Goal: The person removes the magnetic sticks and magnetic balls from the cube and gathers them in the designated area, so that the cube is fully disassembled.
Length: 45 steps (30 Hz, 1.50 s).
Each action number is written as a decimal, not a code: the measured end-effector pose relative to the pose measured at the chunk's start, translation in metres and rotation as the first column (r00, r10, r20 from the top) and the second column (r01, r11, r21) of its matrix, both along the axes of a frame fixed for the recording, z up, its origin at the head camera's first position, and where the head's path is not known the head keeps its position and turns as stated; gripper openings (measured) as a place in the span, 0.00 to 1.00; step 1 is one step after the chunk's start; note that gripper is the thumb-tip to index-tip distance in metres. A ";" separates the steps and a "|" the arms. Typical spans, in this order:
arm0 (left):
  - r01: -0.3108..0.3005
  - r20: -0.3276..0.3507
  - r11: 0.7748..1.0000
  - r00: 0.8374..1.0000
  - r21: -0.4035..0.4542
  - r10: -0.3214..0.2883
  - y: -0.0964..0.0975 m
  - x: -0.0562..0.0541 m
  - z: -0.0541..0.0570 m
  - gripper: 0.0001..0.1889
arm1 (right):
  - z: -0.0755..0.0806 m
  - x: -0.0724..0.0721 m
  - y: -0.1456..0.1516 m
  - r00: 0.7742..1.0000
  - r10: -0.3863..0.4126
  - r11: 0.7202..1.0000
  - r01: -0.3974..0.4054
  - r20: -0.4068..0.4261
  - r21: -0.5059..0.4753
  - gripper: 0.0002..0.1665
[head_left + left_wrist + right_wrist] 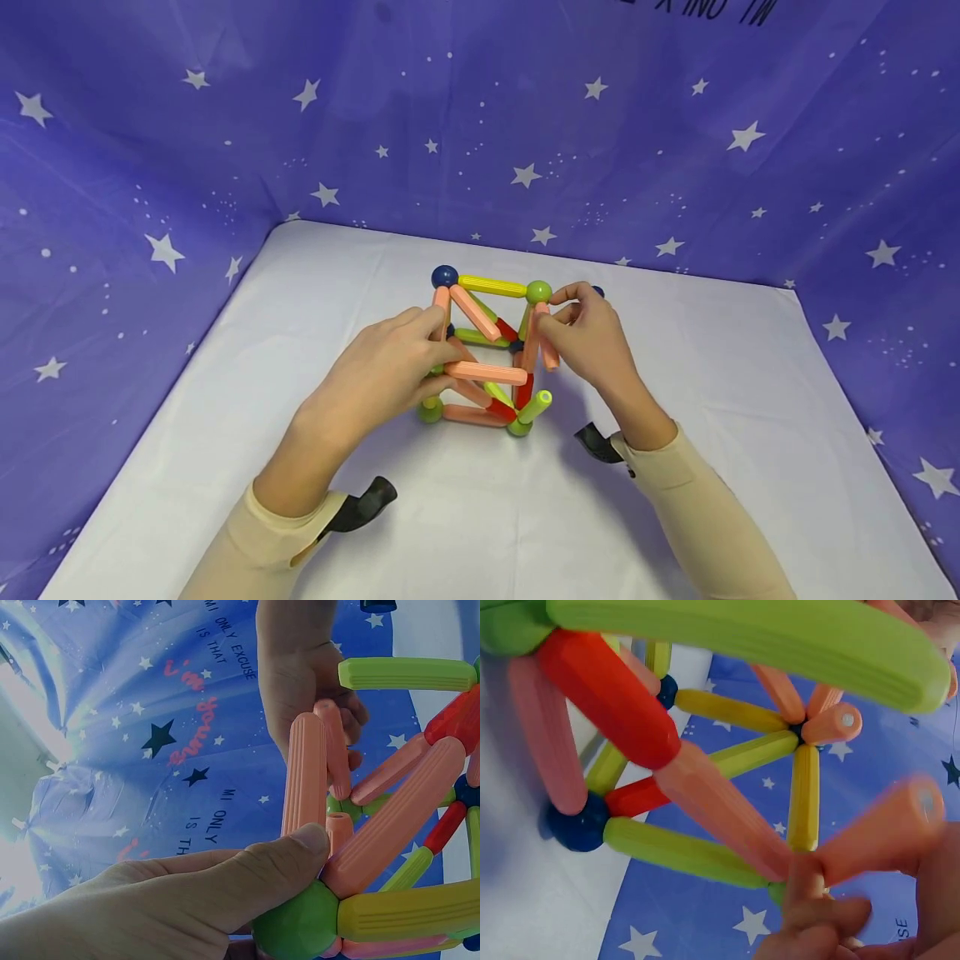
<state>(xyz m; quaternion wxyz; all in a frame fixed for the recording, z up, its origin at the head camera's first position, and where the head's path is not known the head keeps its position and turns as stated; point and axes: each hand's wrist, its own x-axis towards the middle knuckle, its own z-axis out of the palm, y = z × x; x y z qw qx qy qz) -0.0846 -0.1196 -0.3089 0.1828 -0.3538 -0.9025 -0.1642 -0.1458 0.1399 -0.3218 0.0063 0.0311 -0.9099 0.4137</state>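
A frame of magnetic rods and balls stands on the white tabletop (480, 517). My left hand (390, 367) grips its near left corner, the thumb against the end of a pink magnetic rod (487, 372) beside a green ball (296, 922). That rod reaches across to the right. At the upper right corner my right hand (592, 333) pinches another pink magnetic rod (550, 337) close under a green ball (538, 292). The rod's far end sticks out free in the right wrist view. A yellow rod (491, 286) joins this ball to a dark blue ball (445, 277).
A short lime rod (536, 407) juts up from a green ball (519, 427) at the near right base. Partly behind the right hand sits another dark blue ball (597, 291). A purple star-patterned curtain (480, 125) surrounds the table. Black wrist mounts (367, 504) stick out from both sleeves.
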 end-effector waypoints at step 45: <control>-0.017 0.023 1.000 1.000 0.020 0.016 -0.002 -0.001 0.001 0.13 | -0.070 0.001 0.060 0.995 0.009 0.922 -0.046 0.098 0.385 0.24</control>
